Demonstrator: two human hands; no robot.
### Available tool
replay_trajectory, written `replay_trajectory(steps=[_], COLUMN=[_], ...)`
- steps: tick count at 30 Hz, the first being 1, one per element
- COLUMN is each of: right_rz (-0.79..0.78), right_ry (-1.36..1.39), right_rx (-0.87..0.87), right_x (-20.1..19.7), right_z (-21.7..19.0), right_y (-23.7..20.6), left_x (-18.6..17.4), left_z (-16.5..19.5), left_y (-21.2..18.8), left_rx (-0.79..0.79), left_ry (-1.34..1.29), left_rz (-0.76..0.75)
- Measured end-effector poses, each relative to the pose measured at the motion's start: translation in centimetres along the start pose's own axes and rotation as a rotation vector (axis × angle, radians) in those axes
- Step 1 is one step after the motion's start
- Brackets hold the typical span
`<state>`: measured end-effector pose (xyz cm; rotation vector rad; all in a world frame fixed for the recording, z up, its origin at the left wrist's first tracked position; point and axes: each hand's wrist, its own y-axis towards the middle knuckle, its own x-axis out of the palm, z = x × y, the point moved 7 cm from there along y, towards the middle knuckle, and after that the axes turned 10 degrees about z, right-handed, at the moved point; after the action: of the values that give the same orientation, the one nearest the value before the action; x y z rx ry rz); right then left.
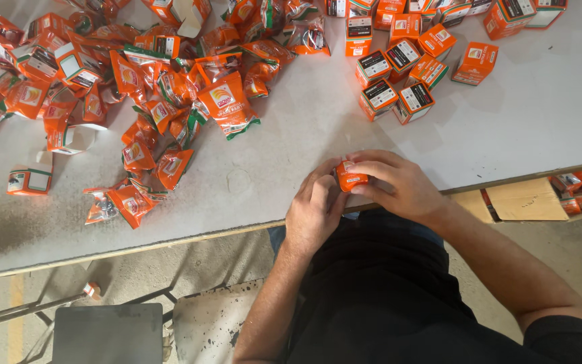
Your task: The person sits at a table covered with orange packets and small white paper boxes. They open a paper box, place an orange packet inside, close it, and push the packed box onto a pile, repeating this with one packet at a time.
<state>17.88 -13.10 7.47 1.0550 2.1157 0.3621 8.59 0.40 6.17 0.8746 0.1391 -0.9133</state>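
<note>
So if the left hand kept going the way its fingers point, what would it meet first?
The small orange box, which the left hand already touches together with the right hand. Past it, probably bare grey table, then the closed boxes; depth is unclear.

Small orange box (350,178) mostly hidden btwn left hand (314,212) and right hand (399,183); only one corner shows, can't tell if flaps open or closed. Left fingertips tucked behind box, out of sight. Boxes along top edge (506,13) cut off by frame. Pouch pile (170,81) overlaps, lower pouches covered. Carton under table (580,185) partly blocked by tabletop (291,135), contents too small to make out.
</note>
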Motion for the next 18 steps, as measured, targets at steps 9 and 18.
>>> replay_trajectory(steps=[9,18], right_rz=[-0.025,-0.031], right_ry=[0.003,-0.414], right_rx=[-0.018,-0.366], right_x=[0.5,0.2], right_z=[0.3,-1.9], right_y=[-0.3,-0.9], left_x=[-0.1,-0.3], left_z=[1.0,1.4], left_y=[0.0,0.2], left_rx=[0.156,0.205], left_ry=[0.117,0.095], left_rz=[-0.03,-0.101])
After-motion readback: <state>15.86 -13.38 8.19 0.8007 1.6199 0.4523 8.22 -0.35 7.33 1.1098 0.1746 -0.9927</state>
